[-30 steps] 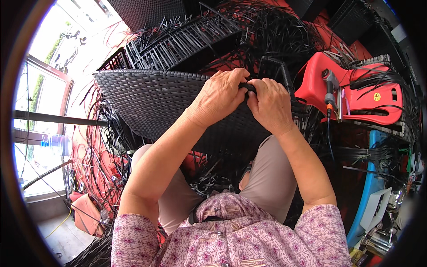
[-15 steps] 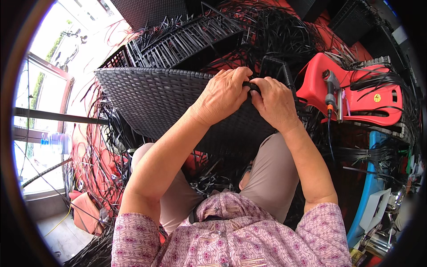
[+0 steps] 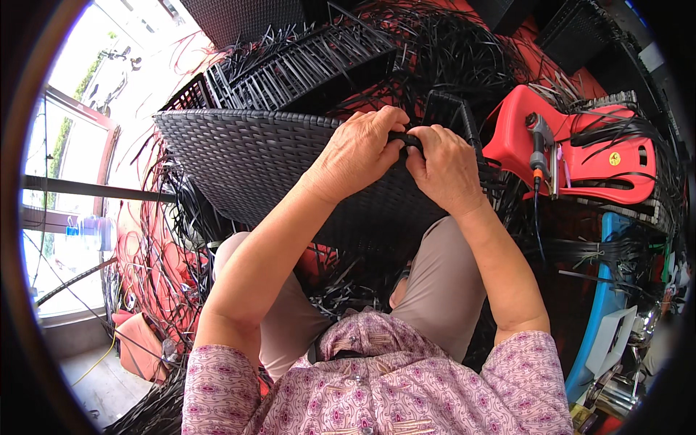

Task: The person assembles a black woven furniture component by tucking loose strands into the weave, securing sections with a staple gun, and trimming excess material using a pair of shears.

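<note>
A large panel of black woven wicker (image 3: 246,156) slants across in front of my knees, its braided top edge facing away from me. My left hand (image 3: 360,154) is closed on that top edge, thumb toward me and fingers curled over the far side. Just right of it, my right hand (image 3: 444,165) grips the rim near the panel's right corner in the same way. Between the two thumbs a short stretch of black rim (image 3: 406,138) shows. Whether a loose strip is pinched there, I cannot make out.
A small red plastic chair (image 3: 500,138) at the right carries a grey heat-gun-like tool (image 3: 538,145) and black strips. Beyond the panel stands a black slatted frame (image 3: 304,69) beside a heap of black strips (image 3: 464,58). A blue curved piece (image 3: 598,312) lies at lower right.
Both hands have shifted slightly to the left along the rim, and a little more of the black rim shows between them. The panel stays in place.
</note>
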### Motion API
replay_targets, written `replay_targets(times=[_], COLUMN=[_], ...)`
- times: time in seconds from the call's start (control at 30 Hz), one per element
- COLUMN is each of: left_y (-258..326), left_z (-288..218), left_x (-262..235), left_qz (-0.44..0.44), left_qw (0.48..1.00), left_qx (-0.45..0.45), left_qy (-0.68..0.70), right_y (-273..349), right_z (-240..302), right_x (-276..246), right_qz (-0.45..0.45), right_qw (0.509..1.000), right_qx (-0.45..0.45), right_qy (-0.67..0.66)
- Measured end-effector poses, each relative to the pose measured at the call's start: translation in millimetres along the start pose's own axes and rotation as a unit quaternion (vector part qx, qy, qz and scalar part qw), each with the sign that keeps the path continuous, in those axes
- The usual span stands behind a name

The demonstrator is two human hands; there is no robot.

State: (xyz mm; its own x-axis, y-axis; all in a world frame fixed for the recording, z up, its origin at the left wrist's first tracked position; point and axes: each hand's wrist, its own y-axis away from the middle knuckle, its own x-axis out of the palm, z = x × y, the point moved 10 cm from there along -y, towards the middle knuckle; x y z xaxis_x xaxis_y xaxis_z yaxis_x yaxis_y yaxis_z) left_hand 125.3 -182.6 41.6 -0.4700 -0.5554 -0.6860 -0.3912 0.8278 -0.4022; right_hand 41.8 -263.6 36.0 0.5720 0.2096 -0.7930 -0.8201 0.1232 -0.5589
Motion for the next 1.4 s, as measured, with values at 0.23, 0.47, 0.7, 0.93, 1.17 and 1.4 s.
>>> replay_targets(times=[0.23, 0.47, 0.7, 0.93, 1.17, 1.4], left_y=[2.5, -2.8, 9.7, 15.0, 14.1, 11.3], left_z=[-4.4, -9.7, -23.4, -18.8, -17.5, -14.0], left_x=[-1.6, 4.5, 4.1, -1.4, -1.6, -3.9], left_qz=[0.003, 0.011, -0.064, -0.086, -0.083, -0.082], left_qw=[0.998, 0.995, 0.985, 0.985, 0.987, 0.989], left_qx=[0.008, -0.028, 0.069, 0.045, 0.039, 0.025], left_qy=[-0.062, -0.099, -0.142, -0.143, -0.133, -0.123], right_y=[-0.1, 2.4, 1.5, 3.1, 2.0, 2.2], right_z=[0.2, -2.3, -1.7, -2.4, -3.1, 1.5], right_x=[1.5, 4.2, 4.0, 3.5, 3.5, 4.0], right_qz=[-0.005, -0.001, -0.003, 0.004, 0.021, 0.002], right_qw=[1.000, 1.000, 1.000, 1.000, 1.000, 1.000], right_qx=[0.002, 0.012, 0.007, 0.000, 0.001, -0.014], right_qy=[0.004, -0.001, 0.010, 0.000, -0.010, 0.023])
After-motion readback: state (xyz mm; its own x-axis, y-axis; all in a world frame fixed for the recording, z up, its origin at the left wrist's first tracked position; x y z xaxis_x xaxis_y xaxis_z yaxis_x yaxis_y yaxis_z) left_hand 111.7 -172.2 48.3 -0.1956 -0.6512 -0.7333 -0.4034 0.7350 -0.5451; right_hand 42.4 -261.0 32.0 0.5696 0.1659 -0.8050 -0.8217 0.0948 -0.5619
